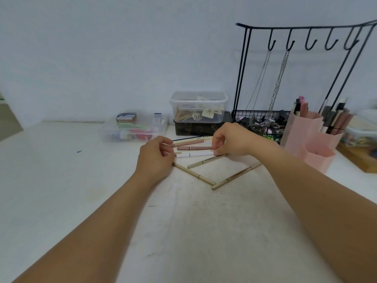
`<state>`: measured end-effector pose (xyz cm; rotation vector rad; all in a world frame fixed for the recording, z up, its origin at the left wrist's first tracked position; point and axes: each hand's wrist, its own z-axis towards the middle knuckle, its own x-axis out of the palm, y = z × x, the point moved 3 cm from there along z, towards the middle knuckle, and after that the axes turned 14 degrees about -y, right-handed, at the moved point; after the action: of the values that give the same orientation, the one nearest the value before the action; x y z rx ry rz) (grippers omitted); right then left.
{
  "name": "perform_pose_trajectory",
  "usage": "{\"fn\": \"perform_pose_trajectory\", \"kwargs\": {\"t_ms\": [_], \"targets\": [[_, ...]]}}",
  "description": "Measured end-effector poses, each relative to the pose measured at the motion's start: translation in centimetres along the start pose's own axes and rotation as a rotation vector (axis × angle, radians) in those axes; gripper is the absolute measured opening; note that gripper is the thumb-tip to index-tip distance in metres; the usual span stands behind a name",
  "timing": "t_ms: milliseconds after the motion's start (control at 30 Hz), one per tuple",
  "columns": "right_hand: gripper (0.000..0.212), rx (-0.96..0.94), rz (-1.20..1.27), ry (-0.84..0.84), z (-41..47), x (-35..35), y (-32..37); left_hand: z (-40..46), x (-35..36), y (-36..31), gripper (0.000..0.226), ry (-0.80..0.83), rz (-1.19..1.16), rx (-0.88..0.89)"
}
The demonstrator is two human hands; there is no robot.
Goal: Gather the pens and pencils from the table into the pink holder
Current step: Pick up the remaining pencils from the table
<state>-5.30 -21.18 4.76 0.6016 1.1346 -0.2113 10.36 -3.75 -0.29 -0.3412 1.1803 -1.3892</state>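
Several pens lie between my hands on the white table (61,180): a dusty-pink pen (193,148), a white pen (195,155), another pink pen (188,142) and a cream pen (201,138) behind. Three beige pens lie nearer: one (206,161), one (193,174) and one (236,176). My left hand (156,158) curls its fingers on the pens' left ends. My right hand (230,139) pinches the right ends of the dusty-pink and white pens. The pink holder (312,137) stands at right with several pens in its back compartments.
A black wire rack (295,78) with hooks and hanging chains stands behind the holder. Stacked plastic boxes (199,107) sit behind the pens, a clear tray (134,129) of small items to their left. A wooden board (357,156) lies at far right.
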Motion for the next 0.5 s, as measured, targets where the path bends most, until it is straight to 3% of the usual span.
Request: {"fn": "perform_pose_trajectory", "kwargs": {"t_ms": [333,500], "targets": [[0.006,-0.048,-0.045,0.105,-0.7,0.0,1.6,-0.3,0.3,-0.7,0.029,0.087,-0.082,0.059],[0.009,-0.079,0.012,0.072,-0.7,-1.1,2.1,0.2,-0.1,-0.6,0.009,-0.066,-0.271,-0.156]]}}
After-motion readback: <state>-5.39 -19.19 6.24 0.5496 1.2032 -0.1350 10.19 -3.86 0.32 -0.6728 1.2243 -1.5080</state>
